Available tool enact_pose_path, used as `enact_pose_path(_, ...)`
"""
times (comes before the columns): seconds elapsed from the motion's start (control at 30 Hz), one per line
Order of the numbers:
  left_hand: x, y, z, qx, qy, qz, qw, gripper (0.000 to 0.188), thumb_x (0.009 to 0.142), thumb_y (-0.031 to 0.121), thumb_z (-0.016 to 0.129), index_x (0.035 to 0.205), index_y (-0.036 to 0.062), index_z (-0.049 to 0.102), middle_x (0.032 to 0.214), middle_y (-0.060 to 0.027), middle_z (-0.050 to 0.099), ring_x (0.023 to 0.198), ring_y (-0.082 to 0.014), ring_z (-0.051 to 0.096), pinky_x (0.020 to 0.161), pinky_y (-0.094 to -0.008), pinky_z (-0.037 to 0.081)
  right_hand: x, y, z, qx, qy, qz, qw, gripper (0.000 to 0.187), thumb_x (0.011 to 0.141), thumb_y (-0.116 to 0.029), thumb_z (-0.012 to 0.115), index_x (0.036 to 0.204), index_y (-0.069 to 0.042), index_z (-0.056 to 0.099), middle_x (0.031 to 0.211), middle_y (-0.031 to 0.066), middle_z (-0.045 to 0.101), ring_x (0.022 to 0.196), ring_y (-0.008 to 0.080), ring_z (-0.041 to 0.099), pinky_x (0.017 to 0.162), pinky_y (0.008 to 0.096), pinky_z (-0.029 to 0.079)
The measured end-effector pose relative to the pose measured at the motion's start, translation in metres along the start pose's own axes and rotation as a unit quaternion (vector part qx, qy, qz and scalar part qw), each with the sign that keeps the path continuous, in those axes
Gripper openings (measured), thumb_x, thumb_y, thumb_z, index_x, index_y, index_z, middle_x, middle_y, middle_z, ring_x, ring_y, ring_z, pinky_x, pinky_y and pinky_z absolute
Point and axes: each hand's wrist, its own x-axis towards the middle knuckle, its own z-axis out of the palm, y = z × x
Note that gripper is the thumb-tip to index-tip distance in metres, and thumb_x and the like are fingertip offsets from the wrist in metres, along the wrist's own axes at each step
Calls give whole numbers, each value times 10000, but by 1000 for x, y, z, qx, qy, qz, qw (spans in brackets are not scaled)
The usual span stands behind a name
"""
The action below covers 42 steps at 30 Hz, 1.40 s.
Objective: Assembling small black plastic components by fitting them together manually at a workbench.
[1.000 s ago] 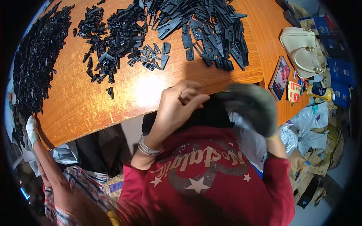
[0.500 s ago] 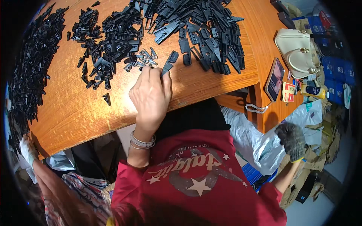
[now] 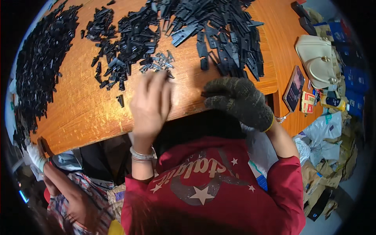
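Note:
My bare left hand (image 3: 150,103), with bracelets at the wrist, is smeared by motion over the table edge. Its fingertips are at the near side of a small heap of shiny metal clips (image 3: 158,62); whether they hold one I cannot tell. To its right, my right hand (image 3: 237,100) wears a dark knitted glove. Its fingers are closed, and the dark end of a black plastic piece (image 3: 204,94) pokes out at their tips; the rest is hidden. Beyond it lies a large pile of long flat black plastic parts (image 3: 231,43).
Heaps of smaller black parts (image 3: 137,39) lie left of the clips, with one loose part (image 3: 120,101) nearer me. A long dark pile (image 3: 43,62) lines the left edge, by a co-worker's gloved hand (image 3: 36,156). At right are a phone (image 3: 293,89) and cream handbag (image 3: 315,58).
My right hand has come up from beside the table to its front edge. The black plastic piece has left my left hand, which is now blurred near the clips. The view has shifted slightly.

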Motion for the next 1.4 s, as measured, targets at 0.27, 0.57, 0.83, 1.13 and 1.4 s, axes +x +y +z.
enact_pose_path(0.27, 4, -8, -6, 10, -71, -42, 997, 201, 844, -33, 614, 1044, -11, 602, 1004, -189, 544, 888, -365, 573, 764, -401, 473, 9, 56, 10, -302, 76, -345, 885, 244, 885, -246, 635, 1107, -157, 688, 1164, 113, 644, 1081, 270, 617, 916, 408, 492)
enact_pose_path(0.57, 1, 9, 16, -137, -124, 1, 983, 136, 826, -51, 621, 958, -18, 612, 914, -163, 562, 786, -311, 595, 708, -357, 482, 9, 45, 9, -330, 61, -327, 883, 211, 858, -207, 591, 1042, -147, 674, 1170, 109, 630, 1093, 298, 605, 902, 422, 496)
enact_pose_path(0.83, -5, 13, 21, -169, -122, -83, 974, 161, 792, -39, 667, 938, -7, 606, 877, -147, 570, 714, -304, 589, 656, -344, 476, 9, 40, 14, -81, 107, -164, 977, 281, 838, -268, 672, 1027, -61, 687, 1029, 153, 657, 951, 304, 630, 826, 409, 498)
enact_pose_path(1.13, -3, 14, 26, -163, -117, -66, 977, 112, 803, 29, 688, 896, 15, 628, 867, -120, 563, 730, -330, 602, 629, -390, 476, 15, 16, 2, -301, 57, -169, 937, 264, 825, -222, 694, 1068, -120, 714, 1052, 74, 691, 972, 283, 643, 828, 375, 507)
enact_pose_path(1.4, -4, 13, 25, -145, -107, -44, 983, 156, 773, 11, 694, 908, 15, 617, 859, -119, 548, 742, -327, 602, 624, -399, 474, 25, -10, -4, -444, -31, -163, 880, 285, 857, -256, 629, 1055, -51, 651, 913, 144, 652, 877, 315, 647, 772, 420, 510)
